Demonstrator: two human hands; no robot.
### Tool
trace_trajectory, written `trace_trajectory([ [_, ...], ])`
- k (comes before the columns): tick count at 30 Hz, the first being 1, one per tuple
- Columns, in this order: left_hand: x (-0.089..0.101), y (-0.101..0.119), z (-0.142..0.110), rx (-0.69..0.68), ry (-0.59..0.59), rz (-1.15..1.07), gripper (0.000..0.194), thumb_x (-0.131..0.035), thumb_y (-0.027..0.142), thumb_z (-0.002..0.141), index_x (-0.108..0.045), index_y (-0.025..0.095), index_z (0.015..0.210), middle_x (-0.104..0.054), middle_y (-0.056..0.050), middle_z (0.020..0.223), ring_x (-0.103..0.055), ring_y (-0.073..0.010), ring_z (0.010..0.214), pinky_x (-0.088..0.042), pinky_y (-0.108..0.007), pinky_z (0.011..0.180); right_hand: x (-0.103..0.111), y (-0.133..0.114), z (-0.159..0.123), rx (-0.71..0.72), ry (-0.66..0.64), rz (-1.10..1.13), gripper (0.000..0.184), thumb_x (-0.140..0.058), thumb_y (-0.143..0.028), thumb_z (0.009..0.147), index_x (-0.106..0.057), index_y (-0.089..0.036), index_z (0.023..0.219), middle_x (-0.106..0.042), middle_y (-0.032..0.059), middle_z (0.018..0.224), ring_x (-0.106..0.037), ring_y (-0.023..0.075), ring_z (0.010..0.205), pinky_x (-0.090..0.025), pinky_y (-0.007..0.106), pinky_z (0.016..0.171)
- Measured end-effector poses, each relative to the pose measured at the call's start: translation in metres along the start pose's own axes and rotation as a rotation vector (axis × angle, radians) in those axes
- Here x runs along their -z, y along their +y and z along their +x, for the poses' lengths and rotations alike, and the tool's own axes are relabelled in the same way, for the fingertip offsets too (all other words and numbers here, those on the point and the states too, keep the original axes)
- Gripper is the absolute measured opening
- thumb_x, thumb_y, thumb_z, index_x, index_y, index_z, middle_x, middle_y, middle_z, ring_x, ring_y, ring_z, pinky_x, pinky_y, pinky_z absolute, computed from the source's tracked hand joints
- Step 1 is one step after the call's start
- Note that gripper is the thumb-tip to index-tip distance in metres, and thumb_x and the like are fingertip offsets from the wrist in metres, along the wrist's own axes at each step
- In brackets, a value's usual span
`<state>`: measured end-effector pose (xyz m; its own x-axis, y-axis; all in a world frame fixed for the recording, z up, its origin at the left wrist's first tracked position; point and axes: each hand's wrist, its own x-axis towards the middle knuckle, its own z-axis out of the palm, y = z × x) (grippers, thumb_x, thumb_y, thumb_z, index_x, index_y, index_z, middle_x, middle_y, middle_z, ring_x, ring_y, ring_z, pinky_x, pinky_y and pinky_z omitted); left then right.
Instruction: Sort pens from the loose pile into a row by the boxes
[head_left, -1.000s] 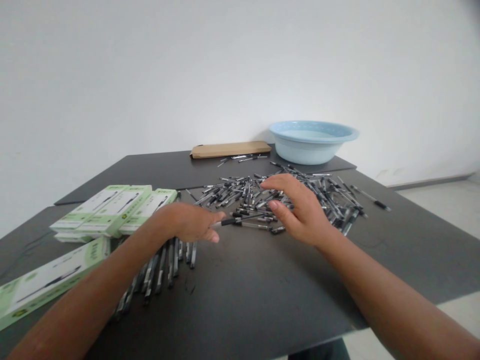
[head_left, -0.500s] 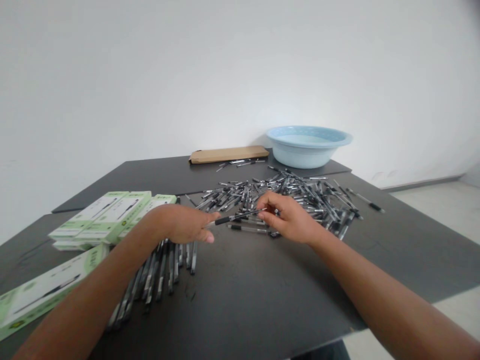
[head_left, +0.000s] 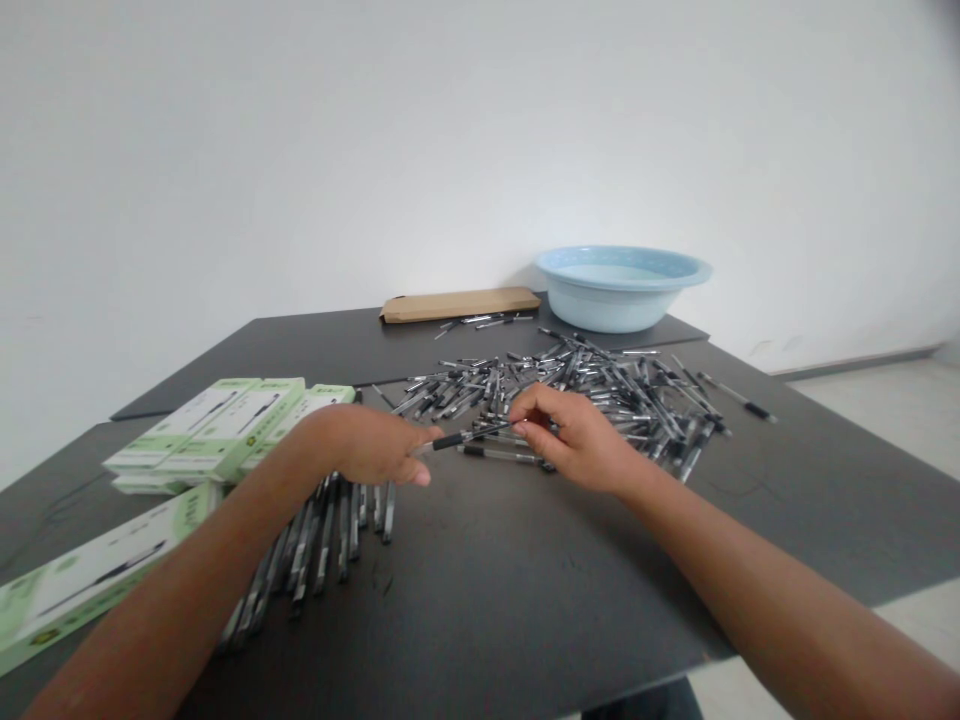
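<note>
Between my two hands a clear pen with a black grip (head_left: 450,440) is held nearly level above the dark table (head_left: 480,590). Its left end sits between the thumb and fingers of my left hand (head_left: 379,447). The thumb and forefinger of my right hand (head_left: 568,432) pinch the other end. Beyond my right hand spreads a loose heap of similar pens (head_left: 600,385). Below my left wrist lies a bunch of pens (head_left: 322,540) set roughly side by side, partly hidden by my forearm.
Green and white pen boxes (head_left: 225,425) are stacked at the left, with another box (head_left: 97,575) nearer, partly behind my left arm. At the back lie a flat brown cardboard piece (head_left: 461,305) and a few thin rods (head_left: 487,321). A light blue basin (head_left: 619,295) stands at the back right.
My right hand has shifted slightly left along the pen, toward my left hand. Both hands keep hold of it. The whole view has moved a little.
</note>
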<state>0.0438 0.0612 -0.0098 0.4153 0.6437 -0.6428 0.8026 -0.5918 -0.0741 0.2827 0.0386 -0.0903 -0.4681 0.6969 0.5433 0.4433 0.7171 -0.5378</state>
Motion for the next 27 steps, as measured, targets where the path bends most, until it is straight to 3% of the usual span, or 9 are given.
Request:
trace_trajectory([
  [7,-0.005,-0.003,0.006,-0.013,0.021,0.019,0.069,-0.046,0.044,0.092,-0.025,0.011,0.15,-0.051,-0.021,0.137,-0.055,-0.0323,0.118,-0.045,-0.039,0.093,-0.011,-0.002,0.0,-0.032,-0.03,-0.004,0.003,-0.054,-0.018,0.088,-0.057,-0.018,0.088,-0.061,0.0016,0.079,-0.056,0.0136,0.071,-0.04,0.024,0.066],
  [12,-0.008,-0.012,0.008,-0.055,0.058,-0.056,0.065,-0.047,0.045,0.091,-0.033,0.015,0.148,-0.069,-0.014,0.116,-0.064,-0.0279,0.103,-0.047,-0.032,0.084,-0.01,-0.002,-0.001,-0.067,-0.051,0.101,0.022,-0.057,-0.021,0.088,-0.053,-0.018,0.109,-0.063,0.0024,0.086,-0.058,0.0133,0.073,-0.043,0.023,0.066],
  [17,-0.007,-0.01,0.007,-0.055,0.022,-0.072,0.067,-0.045,0.044,0.091,-0.031,0.01,0.148,-0.07,-0.016,0.112,-0.065,-0.0289,0.1,-0.048,-0.033,0.082,-0.01,-0.002,-0.001,-0.027,-0.011,0.042,0.006,-0.056,-0.015,0.086,-0.053,-0.019,0.09,-0.059,0.0006,0.081,-0.053,0.0122,0.069,-0.04,0.023,0.064],
  [27,-0.005,0.002,0.005,-0.051,-0.034,-0.03,0.065,-0.042,0.041,0.093,-0.031,0.01,0.148,-0.071,-0.017,0.111,-0.065,-0.029,0.1,-0.048,-0.033,0.082,-0.017,-0.009,0.002,0.064,-0.008,0.033,0.007,-0.055,-0.013,0.088,-0.059,-0.017,0.084,-0.06,0.001,0.079,-0.055,0.0117,0.074,-0.039,0.022,0.069],
])
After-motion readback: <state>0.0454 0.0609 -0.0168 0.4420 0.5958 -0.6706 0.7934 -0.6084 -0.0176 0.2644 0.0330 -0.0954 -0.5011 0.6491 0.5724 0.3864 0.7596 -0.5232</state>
